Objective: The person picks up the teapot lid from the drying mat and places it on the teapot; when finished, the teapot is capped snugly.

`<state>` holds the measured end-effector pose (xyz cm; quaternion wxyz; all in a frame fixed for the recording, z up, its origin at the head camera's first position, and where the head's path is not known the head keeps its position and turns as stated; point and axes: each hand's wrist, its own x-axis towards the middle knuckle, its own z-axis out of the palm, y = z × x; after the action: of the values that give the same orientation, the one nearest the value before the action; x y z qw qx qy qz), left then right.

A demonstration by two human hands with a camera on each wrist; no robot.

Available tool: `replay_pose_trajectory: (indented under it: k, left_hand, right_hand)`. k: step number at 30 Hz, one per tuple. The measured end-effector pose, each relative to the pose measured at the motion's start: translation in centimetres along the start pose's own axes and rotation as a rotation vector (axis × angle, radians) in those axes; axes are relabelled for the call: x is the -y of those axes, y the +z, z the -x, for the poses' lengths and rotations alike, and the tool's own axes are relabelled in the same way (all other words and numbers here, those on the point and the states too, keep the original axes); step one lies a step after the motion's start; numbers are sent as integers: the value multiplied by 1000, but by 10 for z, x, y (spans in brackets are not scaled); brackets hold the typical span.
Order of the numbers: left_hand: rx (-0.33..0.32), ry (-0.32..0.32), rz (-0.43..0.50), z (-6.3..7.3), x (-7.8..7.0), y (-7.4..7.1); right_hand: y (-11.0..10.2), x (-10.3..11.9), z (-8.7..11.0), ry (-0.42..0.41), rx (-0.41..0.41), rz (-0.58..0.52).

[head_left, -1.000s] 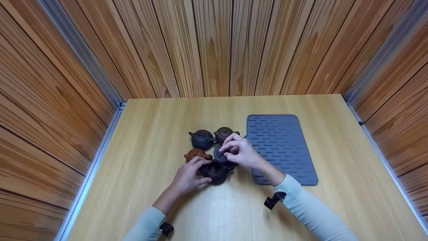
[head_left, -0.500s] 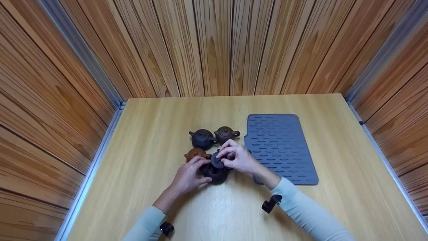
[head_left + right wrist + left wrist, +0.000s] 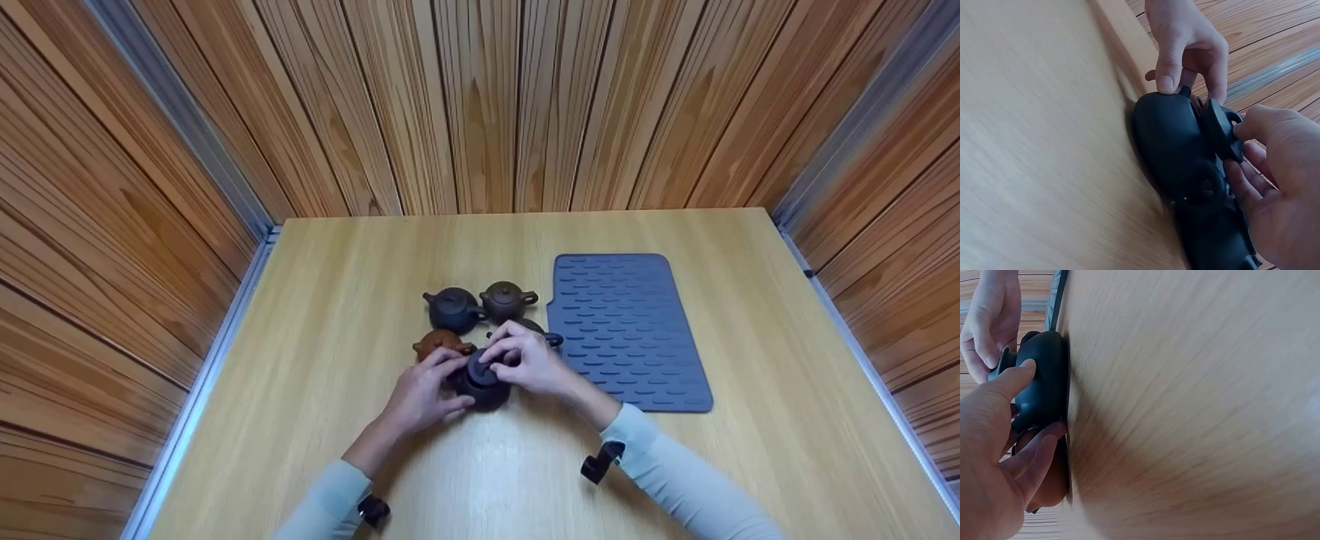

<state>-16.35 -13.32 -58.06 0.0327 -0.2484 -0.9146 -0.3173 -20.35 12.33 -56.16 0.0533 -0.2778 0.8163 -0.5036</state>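
In the head view, a black teapot stands on the table at the front of a cluster of teapots. My left hand steadies it at the spout side, thumb on the near wall and fingers on the far side. The right hand pinches the knob of a round black lid over the opening. Seen from the right wrist, the lid is tilted at the teapot's mouth. An orange-brown teapot sits right behind my left fingers.
A blue-black teapot and a brown teapot stand behind. Another dark teapot is partly hidden by my right hand. To the right lies a grey textured mat on the wooden table; wood-panelled walls surround it.
My right hand has brought the lid toward me and down, from behind the teapot to over its opening. The left hand has kept its hold on the teapot.
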Motion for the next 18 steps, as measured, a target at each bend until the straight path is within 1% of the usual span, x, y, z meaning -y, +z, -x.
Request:
replay_pose_trajectory:
  k: [3,6,12,18]
  left_hand:
    - [5,-4,8,0,0,0]
    - [6,-9,17,0,0,0]
    - [10,-30,27,1,-1,-1]
    - [3,-24,14,0,-1,-1]
  right_hand:
    - [3,0,1,-15,1,-10]
    - [5,0,2,-10,0,-10]
    - [6,0,2,-8,17,23]
    - [5,-1,3,-34,25,59]
